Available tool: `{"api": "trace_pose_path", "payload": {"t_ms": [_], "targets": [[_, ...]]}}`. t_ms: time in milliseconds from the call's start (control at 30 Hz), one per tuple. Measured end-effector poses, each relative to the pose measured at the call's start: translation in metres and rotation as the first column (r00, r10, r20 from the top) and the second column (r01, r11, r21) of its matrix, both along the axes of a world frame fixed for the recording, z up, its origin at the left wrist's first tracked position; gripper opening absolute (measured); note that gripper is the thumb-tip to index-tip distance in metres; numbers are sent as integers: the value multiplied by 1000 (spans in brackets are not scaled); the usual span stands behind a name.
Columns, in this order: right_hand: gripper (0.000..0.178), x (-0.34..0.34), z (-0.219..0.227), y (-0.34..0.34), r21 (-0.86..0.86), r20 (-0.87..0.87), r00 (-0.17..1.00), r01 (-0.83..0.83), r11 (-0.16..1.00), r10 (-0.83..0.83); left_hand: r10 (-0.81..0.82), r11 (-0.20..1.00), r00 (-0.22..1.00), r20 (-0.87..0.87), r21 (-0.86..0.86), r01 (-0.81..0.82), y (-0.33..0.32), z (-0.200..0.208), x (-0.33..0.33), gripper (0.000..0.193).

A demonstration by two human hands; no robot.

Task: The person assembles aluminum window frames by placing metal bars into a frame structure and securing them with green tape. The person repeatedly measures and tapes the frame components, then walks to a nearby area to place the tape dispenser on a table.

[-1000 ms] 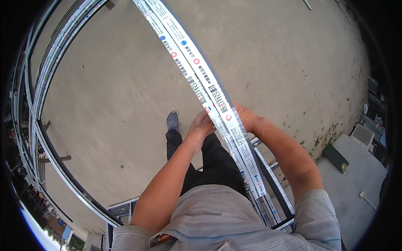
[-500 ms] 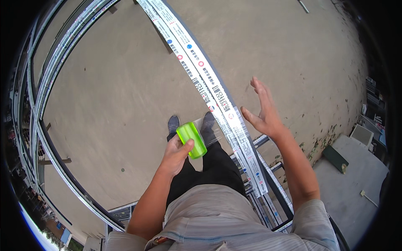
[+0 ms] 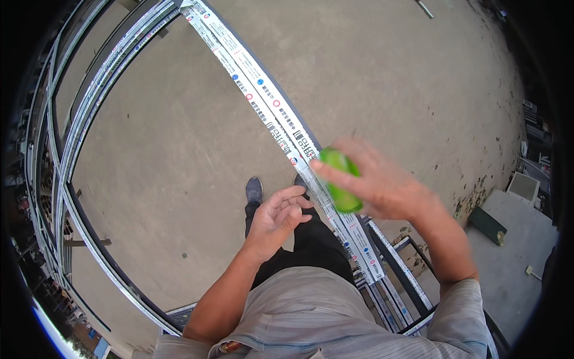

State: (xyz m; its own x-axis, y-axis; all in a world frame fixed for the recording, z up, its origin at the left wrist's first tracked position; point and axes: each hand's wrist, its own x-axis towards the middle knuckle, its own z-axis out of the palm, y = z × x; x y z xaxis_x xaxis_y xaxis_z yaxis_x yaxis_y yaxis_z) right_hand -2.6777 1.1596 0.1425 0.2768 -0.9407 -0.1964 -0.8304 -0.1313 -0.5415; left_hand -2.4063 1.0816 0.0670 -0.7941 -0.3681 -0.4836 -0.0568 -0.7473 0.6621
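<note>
My right hand [image 3: 379, 185], blurred by motion, grips a bright green roll of wrapping film [image 3: 339, 179]. The roll is over the right edge of two long aluminium profiles [image 3: 275, 107] lying side by side, covered in white printed protective film. Whether the roll touches them I cannot tell. To the left of the profiles, my left hand [image 3: 278, 218] is empty, palm turned up, its fingers loosely curled and apart. Any strand of film between the roll and the profiles is too faint to make out.
Curved in the fisheye view, long stacked profiles [image 3: 84, 110] run along the left. A metal rack [image 3: 406, 281] stands at my right hip. Further right are a grey slab [image 3: 508, 275] with a dark green block [image 3: 487, 226] and a pale box [image 3: 524, 188]. Concrete floor [image 3: 149, 149] lies below.
The green roll has passed from my left hand to my right and moved over to the right side of the profiles. My left hand has let go and sits nearer the profiles.
</note>
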Motion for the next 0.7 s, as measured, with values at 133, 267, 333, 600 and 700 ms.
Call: {"api": "trace_pose_path", "payload": {"t_ms": [133, 267, 333, 600, 700], "targets": [[123, -53, -42, 29, 83, -257, 960, 140, 987, -114, 45, 998, 977, 207, 32, -53, 8, -58, -2, 41], [122, -41, -135, 42, 196, -189, 962, 231, 953, -195, -27, 990, 927, 373, 137, -26, 17, -113, -20, 43], [114, -18, -181, 44, 186, -52, 972, 236, 954, -230, -79, 992, 929, 361, 124, 36, 19, -121, -34, 51], [94, 24, -186, 17, 577, 353, 822, 184, 796, -446, -198, 980, 877, 437, 108, 168, 12, -114, -73, 60], [91, 22, -173, 22, 496, 287, 847, 267, 826, -447, -122, 989, 882, 454, -22, 148, 24, -134, -51, 52]]}}
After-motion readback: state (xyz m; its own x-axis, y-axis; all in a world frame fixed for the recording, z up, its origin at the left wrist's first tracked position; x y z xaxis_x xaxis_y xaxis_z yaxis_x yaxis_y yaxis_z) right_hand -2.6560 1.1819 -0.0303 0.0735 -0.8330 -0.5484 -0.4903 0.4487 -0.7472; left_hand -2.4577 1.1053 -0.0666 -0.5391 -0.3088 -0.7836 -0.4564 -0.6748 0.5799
